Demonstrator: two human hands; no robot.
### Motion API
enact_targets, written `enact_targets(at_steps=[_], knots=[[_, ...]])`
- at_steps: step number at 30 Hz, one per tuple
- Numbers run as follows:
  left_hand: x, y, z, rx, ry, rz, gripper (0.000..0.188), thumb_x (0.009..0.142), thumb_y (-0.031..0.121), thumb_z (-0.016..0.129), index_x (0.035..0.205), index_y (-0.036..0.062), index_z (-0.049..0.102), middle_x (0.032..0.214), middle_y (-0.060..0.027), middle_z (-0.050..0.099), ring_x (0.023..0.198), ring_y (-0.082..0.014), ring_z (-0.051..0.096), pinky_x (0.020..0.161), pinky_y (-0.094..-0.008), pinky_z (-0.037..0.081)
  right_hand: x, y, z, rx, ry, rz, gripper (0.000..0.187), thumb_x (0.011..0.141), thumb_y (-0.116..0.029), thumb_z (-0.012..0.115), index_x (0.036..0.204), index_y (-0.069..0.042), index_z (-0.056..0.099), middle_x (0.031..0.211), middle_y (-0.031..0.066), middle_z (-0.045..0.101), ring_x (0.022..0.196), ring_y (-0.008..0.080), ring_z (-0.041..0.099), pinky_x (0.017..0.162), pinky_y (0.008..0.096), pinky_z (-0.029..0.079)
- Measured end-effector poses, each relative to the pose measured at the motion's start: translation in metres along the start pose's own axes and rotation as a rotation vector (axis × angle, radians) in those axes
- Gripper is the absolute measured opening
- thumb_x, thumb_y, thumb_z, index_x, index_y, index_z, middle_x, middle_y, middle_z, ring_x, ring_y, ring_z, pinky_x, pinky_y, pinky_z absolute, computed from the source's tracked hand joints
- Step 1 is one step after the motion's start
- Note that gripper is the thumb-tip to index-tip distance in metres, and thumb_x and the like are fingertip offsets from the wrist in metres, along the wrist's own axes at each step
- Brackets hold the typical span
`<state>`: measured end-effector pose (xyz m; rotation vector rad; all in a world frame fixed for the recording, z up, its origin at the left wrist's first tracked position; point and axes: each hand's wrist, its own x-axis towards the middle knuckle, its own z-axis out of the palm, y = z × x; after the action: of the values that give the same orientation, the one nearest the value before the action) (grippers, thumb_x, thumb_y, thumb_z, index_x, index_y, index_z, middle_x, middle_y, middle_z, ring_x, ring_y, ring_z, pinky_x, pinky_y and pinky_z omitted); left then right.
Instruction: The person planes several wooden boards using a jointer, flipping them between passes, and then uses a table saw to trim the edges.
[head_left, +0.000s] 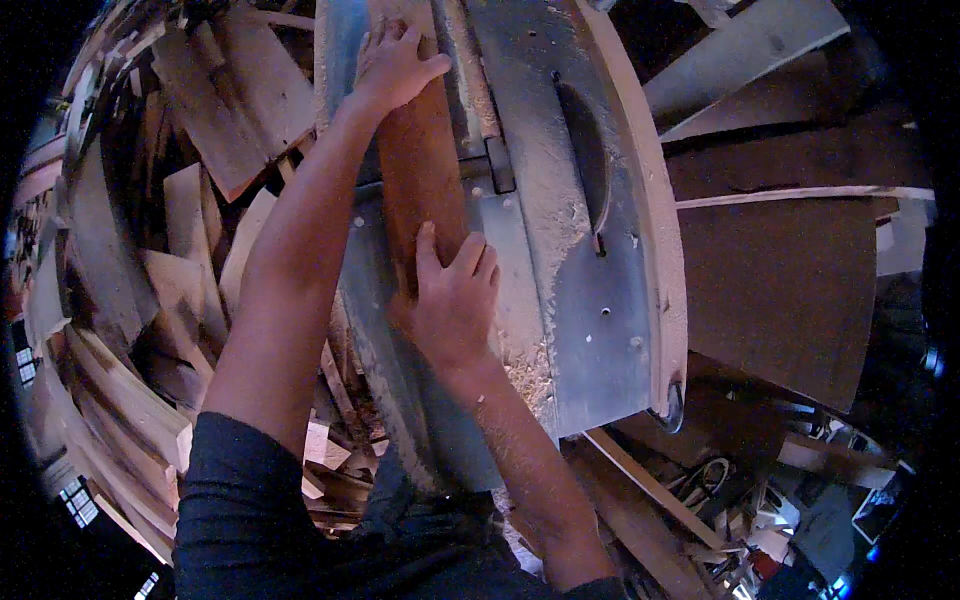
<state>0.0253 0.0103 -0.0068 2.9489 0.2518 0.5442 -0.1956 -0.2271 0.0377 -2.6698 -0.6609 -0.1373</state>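
Two bare hands are on one wooden board [425, 150], and I watch them from far away through the head camera. The board lies directly below the fingers, with its long axis going away from the person, leaning slightly to the left at the far part. Its far end goes out of my view. The left hand [395, 72] is the farther one; its palm is down on the wood, fingers a little spread, thumb stretched to the right edge, closed around nothing. The right hand [455, 300] is nearer to the body and covers the near end, with fingers extended forward; I cannot tell if its thumb grips the side. Important for me is the dark cross gap [369, 189] under the board: it passes between the two hands. The board rests on the left part of a metal machine table [600, 360], where sawdust [530, 375] is gathered. Well apart, to the right, a curved blade [598, 165] stands in a slot. Stacked wood pieces [130, 260] fill the left side, and wide panels [780, 290] the right.
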Motion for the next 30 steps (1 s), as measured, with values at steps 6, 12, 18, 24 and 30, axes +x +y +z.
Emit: enact_targets(at_steps=[6, 12, 18, 24, 30], knots=[[0.031, -0.020, 0.007, 0.045, 0.018, 0.021, 0.071, 0.087, 0.063, 0.058, 0.131, 0.0077, 0.059, 0.148, -0.0249, 0.042, 0.141, -0.0448, 0.034, 0.116, -0.0527, 0.029, 0.037, -0.006, -0.009, 0.083, -0.026, -0.015, 0.082, 0.061, -0.030, 0.081, 0.135, -0.004, 0.055, 0.109, 0.0224, 0.044, 0.100, 0.0400, 0.047, 0.085, 0.0485, 0.046], [0.036, -0.027, 0.010, 0.054, 0.058, -0.096, 0.058, 0.092, 0.059, 0.054, 0.128, 0.0141, 0.061, 0.145, -0.0199, 0.048, 0.139, -0.0437, 0.037, 0.114, -0.0551, 0.030, 0.064, -0.014, -0.007, 0.097, -0.163, -0.014, 0.086, 0.060, -0.033, 0.085, 0.137, -0.006, 0.055, 0.113, 0.0235, 0.044, 0.104, 0.0422, 0.047, 0.091, 0.0481, 0.045], [-0.067, -0.022, -0.060, -0.140, 0.427, 0.126, 0.042, 0.096, 0.033, 0.062, 0.129, 0.0070, 0.059, 0.142, -0.0191, 0.050, 0.134, -0.0404, 0.042, 0.112, -0.0503, 0.033, 0.094, -0.007, 0.006, -0.013, -0.101, -0.028, 0.082, 0.062, -0.036, 0.082, 0.134, -0.007, 0.057, 0.111, 0.0241, 0.046, 0.103, 0.0429, 0.048, 0.092, 0.0488, 0.045], [-0.305, -0.002, -0.189, -0.654, 0.213, -0.494, 0.057, 0.097, 0.018, 0.059, 0.146, -0.0034, 0.036, 0.150, -0.0221, 0.039, 0.143, -0.0356, 0.033, 0.117, -0.0435, 0.025, 0.124, -0.014, 0.019, -0.056, -0.077, -0.067, 0.076, 0.066, -0.041, 0.074, 0.133, -0.009, 0.060, 0.116, 0.0290, 0.047, 0.108, 0.0476, 0.049, 0.096, 0.0518, 0.044], [-0.555, 0.041, -0.209, -0.485, -0.021, -0.931, 0.059, 0.095, 0.014, 0.059, 0.146, -0.0073, 0.036, 0.154, -0.0239, 0.034, 0.144, -0.0387, 0.031, 0.118, -0.0439, 0.024, 0.157, -0.007, 0.044, -0.155, 0.034, -0.148, 0.078, 0.066, -0.046, 0.074, 0.135, -0.015, 0.059, 0.117, 0.0306, 0.049, 0.108, 0.0484, 0.050, 0.098, 0.0523, 0.043]])
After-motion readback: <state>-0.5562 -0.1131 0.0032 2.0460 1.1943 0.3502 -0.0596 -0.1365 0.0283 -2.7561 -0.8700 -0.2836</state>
